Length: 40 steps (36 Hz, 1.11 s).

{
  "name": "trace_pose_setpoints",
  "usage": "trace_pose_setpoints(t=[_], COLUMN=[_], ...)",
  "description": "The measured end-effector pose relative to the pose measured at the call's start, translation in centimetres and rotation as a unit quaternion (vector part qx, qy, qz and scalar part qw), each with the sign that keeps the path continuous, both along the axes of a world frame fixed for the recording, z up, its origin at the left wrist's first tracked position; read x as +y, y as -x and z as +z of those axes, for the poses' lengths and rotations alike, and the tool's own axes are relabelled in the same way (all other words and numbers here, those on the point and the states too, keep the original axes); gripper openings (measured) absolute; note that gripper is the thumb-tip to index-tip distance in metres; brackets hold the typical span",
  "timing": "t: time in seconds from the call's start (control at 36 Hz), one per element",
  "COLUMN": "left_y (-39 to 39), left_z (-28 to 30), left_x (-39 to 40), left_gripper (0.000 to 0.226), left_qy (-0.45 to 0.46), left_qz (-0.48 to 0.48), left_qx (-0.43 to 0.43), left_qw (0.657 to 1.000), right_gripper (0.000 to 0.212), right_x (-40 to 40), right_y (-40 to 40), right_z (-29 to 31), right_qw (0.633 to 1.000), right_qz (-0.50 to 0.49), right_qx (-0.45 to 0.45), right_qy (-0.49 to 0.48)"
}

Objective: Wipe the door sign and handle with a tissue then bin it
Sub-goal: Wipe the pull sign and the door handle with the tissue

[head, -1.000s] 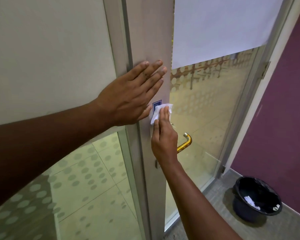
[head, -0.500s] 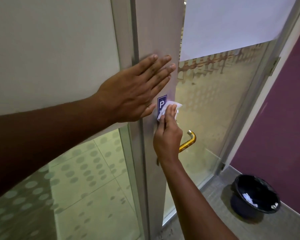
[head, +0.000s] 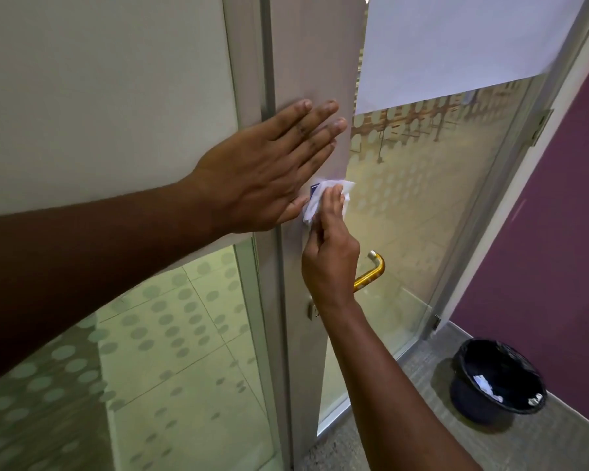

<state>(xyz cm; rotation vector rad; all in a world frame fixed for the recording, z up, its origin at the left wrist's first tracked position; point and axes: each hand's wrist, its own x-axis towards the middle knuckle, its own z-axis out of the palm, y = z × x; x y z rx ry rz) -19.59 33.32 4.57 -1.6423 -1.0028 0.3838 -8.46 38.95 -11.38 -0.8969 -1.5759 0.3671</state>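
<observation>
My right hand (head: 330, 260) presses a crumpled white tissue (head: 315, 205) flat against the small blue door sign (head: 314, 189), which is almost fully covered; only its top left corner shows. My left hand (head: 262, 171) lies flat with fingers spread on the grey door stile just above and left of the sign, thumb touching the tissue. The gold door handle (head: 371, 273) sticks out below and right of my right hand, untouched.
The glass door (head: 422, 215) has frosted dots and a white sheet (head: 473, 45) taped at the top. A black lined bin (head: 497, 379) with some tissue scraps stands on the carpet at the lower right, beside a purple wall (head: 558, 215).
My right hand slid the tissue left and up over the sign, which showed its letter P half a second ago. My left hand stayed pressed on the door.
</observation>
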Motion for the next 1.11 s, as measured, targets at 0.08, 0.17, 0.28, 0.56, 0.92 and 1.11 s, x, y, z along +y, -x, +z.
trace_pose_setpoints(t=[0.08, 0.17, 0.28, 0.56, 0.92, 1.11], left_y=[0.0, 0.0, -0.2, -0.2, -0.3, -0.3], left_z=[0.0, -0.1, 0.0, 0.0, 0.1, 0.1], left_x=[0.0, -0.1, -0.1, -0.2, -0.2, -0.2], left_gripper=[0.081, 0.080, 0.080, 0.079, 0.079, 0.078], left_qy=[0.002, 0.003, 0.005, 0.003, 0.007, 0.008], left_qz=[0.001, -0.006, -0.003, 0.001, 0.012, 0.015], left_qx=[-0.002, -0.008, -0.017, -0.002, -0.003, 0.003], left_qw=[1.000, 1.000, 1.000, 1.000, 1.000, 1.000], right_gripper=[0.060, 0.055, 0.038, 0.033, 0.020, 0.025], right_x=[-0.4, -0.1, 0.5, 1.2, 2.0, 0.7], right_y=[-0.5, -1.3, -2.0, -1.5, -2.3, -1.1], right_z=[-0.7, -0.3, 1.7, 2.4, 2.0, 2.0], right_qw=[0.999, 0.999, 0.987, 0.992, 0.993, 0.992], right_qz=[-0.021, -0.040, -0.045, -0.088, -0.103, -0.093], right_qx=[-0.037, 0.001, 0.151, 0.036, 0.024, 0.020], right_qy=[-0.029, -0.030, 0.012, -0.077, -0.048, -0.082])
